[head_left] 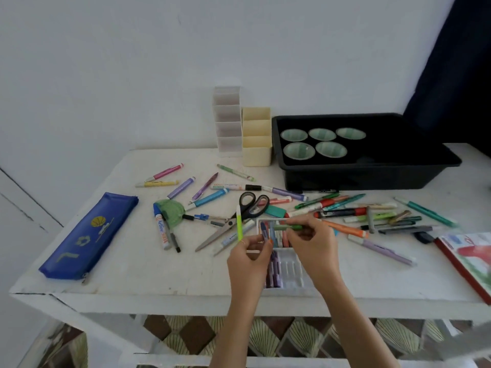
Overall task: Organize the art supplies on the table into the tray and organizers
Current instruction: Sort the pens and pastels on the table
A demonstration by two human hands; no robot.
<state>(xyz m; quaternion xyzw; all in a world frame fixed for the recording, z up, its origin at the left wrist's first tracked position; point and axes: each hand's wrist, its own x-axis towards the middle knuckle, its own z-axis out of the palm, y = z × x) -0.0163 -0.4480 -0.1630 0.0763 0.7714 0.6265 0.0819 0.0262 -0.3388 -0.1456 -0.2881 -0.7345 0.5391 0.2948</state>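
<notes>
Both hands hover over a white crayon box near the table's front edge. My left hand holds a lime-green and white pen upright and pinches a blue crayon. A green pen lies sideways in the grip of my right hand. At the back right a black tray carries several pale green cups. Beside it stand a cream organizer and a white organizer. Pens and markers lie scattered across the table.
A blue pencil case lies at the left. Black-handled scissors and a green protractor sit mid-table. A red-edged book overhangs the right front. The white wall stands close behind, with a dark curtain at the right.
</notes>
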